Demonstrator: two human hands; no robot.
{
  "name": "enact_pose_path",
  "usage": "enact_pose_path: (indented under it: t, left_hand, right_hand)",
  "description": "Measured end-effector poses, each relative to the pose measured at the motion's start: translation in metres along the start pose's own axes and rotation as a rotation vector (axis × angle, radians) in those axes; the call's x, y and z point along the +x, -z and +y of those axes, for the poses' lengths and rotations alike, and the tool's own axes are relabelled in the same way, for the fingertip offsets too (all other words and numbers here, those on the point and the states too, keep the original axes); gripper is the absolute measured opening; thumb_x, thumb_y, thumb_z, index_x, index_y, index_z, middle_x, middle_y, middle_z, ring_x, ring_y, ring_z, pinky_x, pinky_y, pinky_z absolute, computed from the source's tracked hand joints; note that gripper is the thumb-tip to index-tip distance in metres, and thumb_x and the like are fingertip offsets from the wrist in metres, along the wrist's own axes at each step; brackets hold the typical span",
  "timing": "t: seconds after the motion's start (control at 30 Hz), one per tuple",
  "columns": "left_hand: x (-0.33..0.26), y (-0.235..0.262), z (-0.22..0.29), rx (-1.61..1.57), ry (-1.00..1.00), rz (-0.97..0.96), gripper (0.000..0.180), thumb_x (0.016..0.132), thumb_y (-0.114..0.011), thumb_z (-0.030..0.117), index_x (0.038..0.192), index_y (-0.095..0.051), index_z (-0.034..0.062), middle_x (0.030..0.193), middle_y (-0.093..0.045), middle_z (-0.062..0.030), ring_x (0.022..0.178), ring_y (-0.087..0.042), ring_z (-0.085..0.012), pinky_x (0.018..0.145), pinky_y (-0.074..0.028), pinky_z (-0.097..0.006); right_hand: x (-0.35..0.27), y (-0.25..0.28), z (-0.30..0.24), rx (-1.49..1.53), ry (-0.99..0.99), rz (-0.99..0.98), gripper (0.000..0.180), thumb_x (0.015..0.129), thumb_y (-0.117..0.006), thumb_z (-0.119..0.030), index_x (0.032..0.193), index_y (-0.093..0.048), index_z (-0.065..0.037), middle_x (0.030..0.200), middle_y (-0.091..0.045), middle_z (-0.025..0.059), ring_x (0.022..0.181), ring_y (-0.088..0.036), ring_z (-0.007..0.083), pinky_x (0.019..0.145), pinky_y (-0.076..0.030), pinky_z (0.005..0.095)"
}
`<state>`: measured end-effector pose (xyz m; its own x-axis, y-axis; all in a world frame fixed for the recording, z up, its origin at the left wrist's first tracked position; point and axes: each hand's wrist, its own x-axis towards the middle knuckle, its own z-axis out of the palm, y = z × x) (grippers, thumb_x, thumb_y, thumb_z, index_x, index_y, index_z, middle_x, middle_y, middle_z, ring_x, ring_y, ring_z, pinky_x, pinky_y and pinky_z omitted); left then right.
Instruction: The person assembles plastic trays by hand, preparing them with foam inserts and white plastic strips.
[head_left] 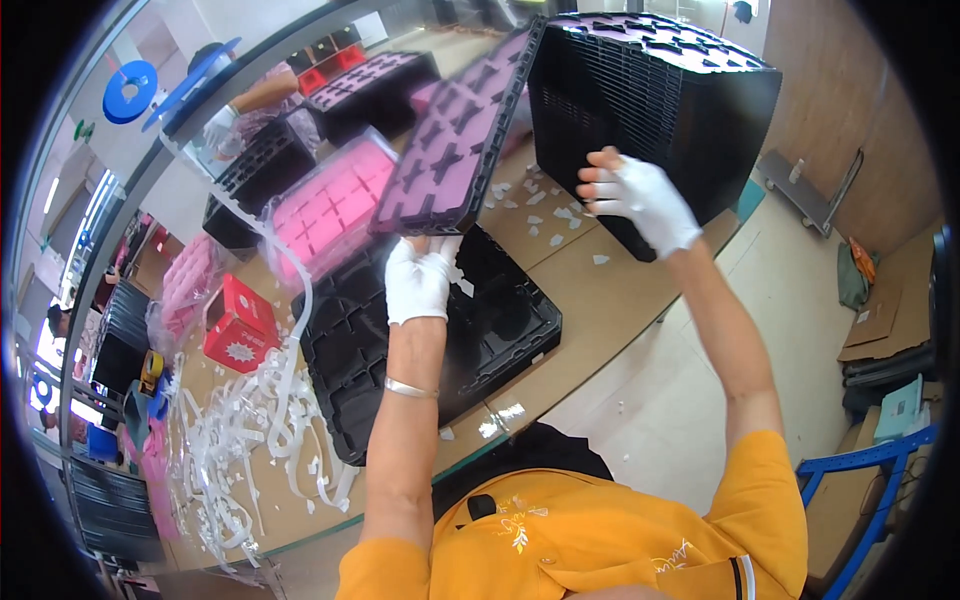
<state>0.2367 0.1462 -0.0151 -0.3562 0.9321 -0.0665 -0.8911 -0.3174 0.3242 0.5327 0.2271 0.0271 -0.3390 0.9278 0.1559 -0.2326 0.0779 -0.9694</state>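
Note:
My left hand (417,282), in a white fingerless glove, grips the lower edge of a black plastic tray (462,217) lined with pink foam. That tray is tilted up, with cross-shaped cutouts in its foam, and its far end is beside the top of a tall stack of black trays (715,135). In a matching glove, my right hand (640,203) is raised in front of the stack, fingers loosely bent and holding nothing. Below my left hand an unlined black tray (500,325) lies on the table, with a white scrap on it.
Pink foam sheets in clear plastic (335,205) lie left of the tilted tray. A red box (240,322) stands near a heap of white strips (250,420). Paper scraps (540,215) litter the brown tabletop (610,310). Across the table, a co-worker's gloved hand (222,128) is beside more trays.

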Motion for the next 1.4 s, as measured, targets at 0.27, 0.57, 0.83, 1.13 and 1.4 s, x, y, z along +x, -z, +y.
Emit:
enact_pose_path:
  t: [0.27, 0.57, 0.83, 1.13, 1.4]
  left_hand:
    - [-0.016, 0.027, 0.007, 0.013, 0.033, -0.084, 0.044, 0.084, -0.041, -0.007, 0.128, -0.045, -0.0072, 0.140, -0.048, -0.0255, 0.133, -0.044, -0.0428, 0.112, -0.032, -0.066]
    - [-0.033, 0.033, 0.013, 0.196, -0.028, -0.207, 0.037, 0.091, -0.042, -0.001, 0.126, -0.049, -0.0067, 0.132, -0.053, -0.0200, 0.126, -0.050, -0.0337, 0.114, -0.037, -0.051]
    - [-0.033, -0.073, -0.025, 0.113, 0.052, -0.443, 0.030, 0.097, -0.042, -0.001, 0.123, -0.051, -0.0110, 0.124, -0.059, -0.0209, 0.115, -0.059, -0.0328, 0.108, -0.045, -0.047]
    - [0.099, -0.208, -0.101, 1.144, -0.579, -0.901, 0.022, 0.095, -0.053, 0.001, 0.108, -0.057, -0.0158, 0.111, -0.066, -0.0221, 0.111, -0.063, -0.0268, 0.107, -0.048, -0.037]
    - [0.214, -0.295, -0.123, 1.180, -0.225, -0.824, 0.028, 0.103, -0.041, 0.009, 0.125, -0.043, -0.0070, 0.127, -0.055, -0.0180, 0.123, -0.051, -0.0325, 0.108, -0.042, -0.057]
  right_hand:
    - [0.053, -0.087, -0.006, 0.164, 0.221, 0.039, 0.039, 0.094, -0.067, -0.025, 0.121, -0.061, 0.003, 0.099, -0.068, 0.0078, 0.077, -0.066, 0.0133, 0.062, -0.051, 0.0260]
    - [0.014, -0.092, -0.044, 0.081, 0.286, 0.127, 0.025, 0.092, -0.065, -0.010, 0.114, -0.065, 0.002, 0.088, -0.067, 0.0042, 0.067, -0.061, 0.0075, 0.057, -0.047, 0.0205]
    - [-0.027, -0.016, -0.112, -0.073, 0.499, 0.308, 0.025, 0.087, -0.069, -0.013, 0.107, -0.065, 0.002, 0.080, -0.067, 0.0059, 0.060, -0.059, 0.0079, 0.049, -0.043, 0.0214]
    - [0.065, 0.127, -0.183, -0.155, 0.407, 0.485, 0.019, 0.091, -0.065, -0.020, 0.096, -0.066, -0.002, 0.082, -0.064, 0.0024, 0.063, -0.057, 0.0046, 0.049, -0.040, 0.0186]
    - [0.095, 0.137, -0.204, -0.163, 0.270, 0.525, 0.011, 0.083, -0.064, -0.015, 0.076, -0.059, -0.008, 0.061, -0.057, 0.0027, 0.047, -0.052, 0.0103, 0.038, -0.035, 0.0239]
